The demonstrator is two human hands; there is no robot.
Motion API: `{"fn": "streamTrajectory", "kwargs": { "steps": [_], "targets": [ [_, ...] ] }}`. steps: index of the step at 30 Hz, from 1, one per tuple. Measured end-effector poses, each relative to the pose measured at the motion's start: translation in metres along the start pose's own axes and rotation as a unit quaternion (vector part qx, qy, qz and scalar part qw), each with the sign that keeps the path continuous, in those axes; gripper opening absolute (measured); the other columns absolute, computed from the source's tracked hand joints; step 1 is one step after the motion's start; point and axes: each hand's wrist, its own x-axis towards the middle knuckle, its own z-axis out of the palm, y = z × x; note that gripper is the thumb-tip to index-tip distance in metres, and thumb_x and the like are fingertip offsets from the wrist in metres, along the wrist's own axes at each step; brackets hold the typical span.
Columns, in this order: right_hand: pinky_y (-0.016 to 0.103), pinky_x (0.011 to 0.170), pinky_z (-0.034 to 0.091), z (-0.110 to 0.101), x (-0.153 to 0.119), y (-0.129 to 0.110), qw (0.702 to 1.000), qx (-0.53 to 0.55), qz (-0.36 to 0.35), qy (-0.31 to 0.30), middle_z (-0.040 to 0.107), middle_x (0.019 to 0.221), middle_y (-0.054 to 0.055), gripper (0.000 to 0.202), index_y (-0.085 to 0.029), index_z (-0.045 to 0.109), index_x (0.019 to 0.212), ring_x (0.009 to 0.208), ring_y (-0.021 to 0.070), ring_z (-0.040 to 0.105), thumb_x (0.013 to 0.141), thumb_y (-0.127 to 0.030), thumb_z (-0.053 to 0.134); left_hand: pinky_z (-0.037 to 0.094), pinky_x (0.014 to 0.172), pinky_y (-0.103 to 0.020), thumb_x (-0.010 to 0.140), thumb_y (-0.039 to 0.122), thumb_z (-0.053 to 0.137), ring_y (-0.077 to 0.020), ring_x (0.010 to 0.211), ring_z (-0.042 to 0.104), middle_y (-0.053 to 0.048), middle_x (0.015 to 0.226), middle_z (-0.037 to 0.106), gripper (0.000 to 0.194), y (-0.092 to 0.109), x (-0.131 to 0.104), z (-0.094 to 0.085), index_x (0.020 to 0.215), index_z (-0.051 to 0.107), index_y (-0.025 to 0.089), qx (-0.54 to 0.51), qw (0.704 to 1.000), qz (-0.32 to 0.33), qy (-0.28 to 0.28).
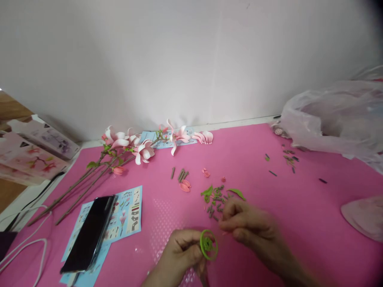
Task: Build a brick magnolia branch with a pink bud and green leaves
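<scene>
Well, the left hand (182, 249) pinches a lime-green ring (208, 243) between thumb and fingers. At the ring's two o'clock, the right hand (254, 225) has its fingertips drawn narrow; I can't tell what, if anything, they hold. Small green and brown pieces (219, 199) lie at twelve, a smartphone (89, 235) at nine, pink magnolia sprays (144, 151) between ten and eleven.

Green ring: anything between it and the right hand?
Nothing visible. The left hand holds the green ring; only pink mat shows in the gap to the right hand. Loose grey-green pieces lie beyond, outside that gap.
</scene>
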Motion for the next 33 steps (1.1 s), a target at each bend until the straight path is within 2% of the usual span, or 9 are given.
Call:
{"fn": "streamTrajectory", "kwargs": {
  "steps": [4, 12, 19, 25, 30, 33],
  "targets": [
    [0.023, 0.055, 0.045, 0.006, -0.001, -0.006, 1.000, -0.008, -0.010, -0.001, 0.064, 0.069, 0.000, 0.007, -0.025, 0.072, 0.084, 0.059, 0.0106, 0.058, 0.078, -0.022, 0.070, 0.027, 0.036, -0.015, 0.068, 0.042, 0.074, -0.0033, 0.035, 0.039, 0.005, 0.046, 0.048, 0.028, -0.009, 0.001, -0.002, 0.071, 0.071, 0.014, -0.035, 0.999, -0.002, -0.001],
    [0.020, 0.054, 0.047, 0.012, -0.001, -0.006, 0.993, -0.087, -0.076, -0.007, 0.064, 0.065, 0.001, 0.011, -0.015, 0.067, 0.072, 0.057, 0.0098, 0.060, 0.071, -0.008, 0.074, 0.013, 0.033, -0.017, 0.062, 0.045, 0.077, -0.0010, 0.031, 0.025, 0.007, 0.034, 0.039, 0.039, -0.002, 0.002, 0.007, 0.049, 0.061, 0.012, -0.009, 0.998, -0.048, 0.046],
    [0.022, 0.055, 0.048, 0.014, 0.002, -0.008, 0.988, -0.129, -0.084, -0.027, 0.067, 0.062, 0.002, 0.007, -0.018, 0.067, 0.072, 0.058, 0.0122, 0.061, 0.077, -0.020, 0.072, 0.011, 0.034, -0.019, 0.066, 0.042, 0.076, -0.0016, 0.033, 0.020, 0.009, 0.037, 0.031, 0.035, -0.010, 0.002, 0.003, 0.053, 0.062, 0.013, -0.026, 0.998, -0.047, 0.031],
    [0.026, 0.056, 0.042, 0.015, 0.000, -0.004, 0.968, -0.211, -0.129, -0.051, 0.066, 0.061, 0.000, 0.010, -0.019, 0.064, 0.071, 0.057, 0.0121, 0.057, 0.080, -0.021, 0.068, 0.011, 0.037, -0.021, 0.067, 0.044, 0.074, -0.0025, 0.037, 0.021, 0.008, 0.040, 0.031, 0.039, -0.009, 0.003, 0.002, 0.050, 0.060, 0.012, -0.012, 0.999, -0.035, 0.022],
    [0.026, 0.053, 0.039, 0.015, -0.002, 0.004, 0.966, -0.236, -0.101, -0.032, 0.060, 0.054, 0.001, 0.019, -0.018, 0.063, 0.062, 0.053, 0.0122, 0.052, 0.080, -0.023, 0.067, 0.008, 0.038, -0.021, 0.066, 0.046, 0.074, -0.0021, 0.037, 0.018, 0.009, 0.038, 0.028, 0.042, -0.005, 0.006, 0.006, 0.047, 0.055, 0.013, -0.006, 0.999, -0.030, 0.028],
    [0.025, 0.053, 0.040, 0.016, -0.003, 0.007, 0.968, -0.234, -0.087, -0.020, 0.059, 0.056, 0.000, 0.018, -0.019, 0.063, 0.063, 0.054, 0.0119, 0.052, 0.081, -0.022, 0.065, 0.008, 0.036, -0.021, 0.067, 0.050, 0.072, -0.0018, 0.033, 0.018, 0.009, 0.034, 0.029, 0.047, -0.006, 0.006, 0.007, 0.045, 0.051, 0.014, -0.006, 0.999, -0.033, 0.030]
  ]
}}
